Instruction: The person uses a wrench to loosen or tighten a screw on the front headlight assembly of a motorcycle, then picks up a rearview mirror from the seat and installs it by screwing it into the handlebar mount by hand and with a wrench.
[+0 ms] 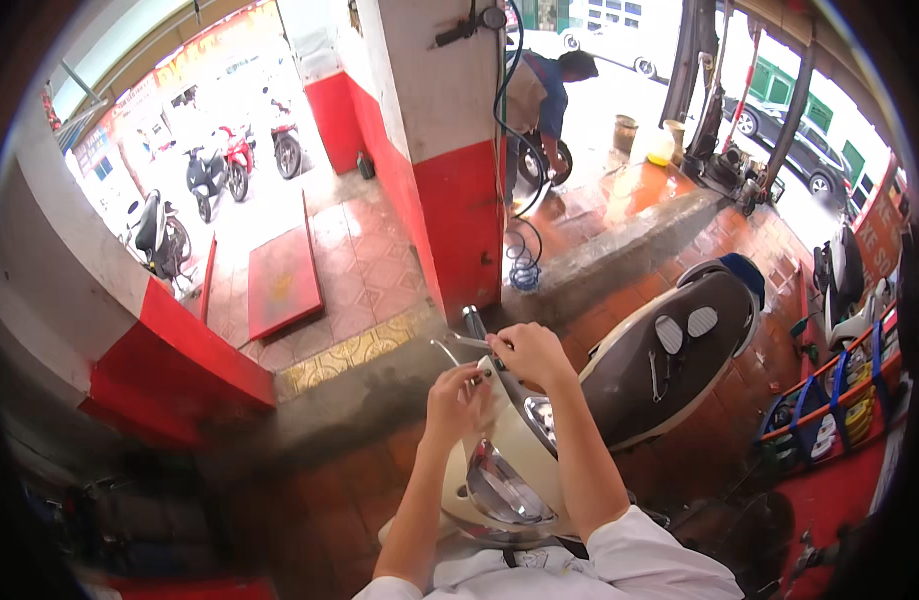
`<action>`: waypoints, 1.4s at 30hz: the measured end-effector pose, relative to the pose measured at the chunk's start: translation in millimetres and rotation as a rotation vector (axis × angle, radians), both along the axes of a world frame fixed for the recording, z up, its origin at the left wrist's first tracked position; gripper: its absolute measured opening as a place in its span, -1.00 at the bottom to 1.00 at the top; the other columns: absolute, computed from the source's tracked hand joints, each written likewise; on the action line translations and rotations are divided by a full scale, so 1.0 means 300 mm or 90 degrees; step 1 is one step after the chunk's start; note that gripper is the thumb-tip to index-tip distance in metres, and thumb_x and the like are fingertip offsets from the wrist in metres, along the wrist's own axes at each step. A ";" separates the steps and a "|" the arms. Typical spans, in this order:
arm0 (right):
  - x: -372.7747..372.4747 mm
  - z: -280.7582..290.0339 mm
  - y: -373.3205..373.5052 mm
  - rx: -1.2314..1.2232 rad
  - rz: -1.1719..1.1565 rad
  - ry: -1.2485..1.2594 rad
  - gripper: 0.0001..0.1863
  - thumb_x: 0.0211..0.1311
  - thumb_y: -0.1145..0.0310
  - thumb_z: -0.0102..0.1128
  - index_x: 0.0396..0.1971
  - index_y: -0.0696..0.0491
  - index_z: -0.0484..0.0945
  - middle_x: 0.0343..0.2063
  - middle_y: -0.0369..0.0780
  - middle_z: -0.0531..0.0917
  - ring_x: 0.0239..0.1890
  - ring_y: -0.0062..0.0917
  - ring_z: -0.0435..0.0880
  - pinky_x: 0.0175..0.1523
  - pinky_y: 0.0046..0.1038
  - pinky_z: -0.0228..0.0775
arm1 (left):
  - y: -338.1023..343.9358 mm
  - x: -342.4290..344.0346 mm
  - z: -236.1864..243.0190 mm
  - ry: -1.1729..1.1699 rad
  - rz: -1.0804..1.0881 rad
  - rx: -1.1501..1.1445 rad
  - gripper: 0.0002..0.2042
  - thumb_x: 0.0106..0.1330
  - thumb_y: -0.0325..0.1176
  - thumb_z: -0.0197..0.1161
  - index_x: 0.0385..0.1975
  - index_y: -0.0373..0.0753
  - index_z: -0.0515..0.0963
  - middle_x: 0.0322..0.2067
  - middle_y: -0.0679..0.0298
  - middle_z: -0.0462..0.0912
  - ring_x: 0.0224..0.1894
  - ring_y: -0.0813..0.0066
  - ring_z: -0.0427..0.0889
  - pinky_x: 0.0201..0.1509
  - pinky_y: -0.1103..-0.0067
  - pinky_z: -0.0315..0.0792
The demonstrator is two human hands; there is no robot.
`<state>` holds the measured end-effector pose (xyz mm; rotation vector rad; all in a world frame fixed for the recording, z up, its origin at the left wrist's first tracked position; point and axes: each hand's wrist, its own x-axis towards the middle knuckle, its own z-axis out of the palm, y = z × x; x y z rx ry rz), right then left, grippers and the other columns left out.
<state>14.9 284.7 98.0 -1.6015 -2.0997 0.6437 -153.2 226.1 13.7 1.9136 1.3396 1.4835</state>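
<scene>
Scooter [627, 385], glossy cream plastic, stands just ahead, its glassy headlight [507, 488] nearest, long axis running away rightward. The left hand [451, 402] is bunched by the handlebar [471, 318], its pinch unclear; the right hand [531, 353] curls round one silver bar [466, 341]. Beyond, two oval mirrors [669, 335] and one wrench [654, 376] lie on the smooth brown seat [619, 360].

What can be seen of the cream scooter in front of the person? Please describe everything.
The cream scooter stands roughly upright on reddish tiles, front toward the wearer. Its panels look smooth and painted; the headlight is clear and shiny. On its long dark-brown seat lie two pale oval pieces and apparently slim metal tools. The left hand and right hand are at one handlebar end; their exact contact is unclear.
</scene>
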 end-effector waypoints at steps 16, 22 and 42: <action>-0.012 0.001 0.007 0.000 -0.007 -0.017 -0.58 0.26 -0.01 0.05 -0.49 0.01 0.71 -0.58 -0.06 0.64 -0.41 -0.13 0.66 -0.22 -0.20 0.47 | -0.026 0.015 0.066 -0.080 0.081 -0.136 -0.74 0.06 -0.40 0.42 -0.24 -0.31 0.64 -0.40 0.13 0.63 -0.33 0.37 0.66 -0.18 0.50 0.54; -0.019 -0.070 0.016 -0.039 0.037 0.047 -0.62 0.27 0.08 0.05 -0.41 0.10 0.68 -0.44 0.00 0.66 -0.30 -0.05 0.65 -0.14 -0.15 0.45 | -0.008 0.001 -0.045 0.026 0.068 -0.057 -0.76 0.04 -0.51 0.36 -0.25 -0.29 0.65 -0.42 0.15 0.63 -0.34 0.35 0.63 -0.20 0.51 0.52; -0.127 -0.049 -0.355 -0.328 -0.026 0.679 -0.63 0.45 0.42 -0.11 0.19 0.16 0.35 -0.49 -0.36 0.43 -0.65 -0.76 0.36 -0.54 -0.66 0.23 | -0.023 -0.045 0.035 -0.044 -0.028 -0.178 -0.66 0.10 -0.57 0.17 -0.06 -0.31 0.55 -0.33 0.00 0.66 -0.31 0.23 0.69 -0.18 0.42 0.53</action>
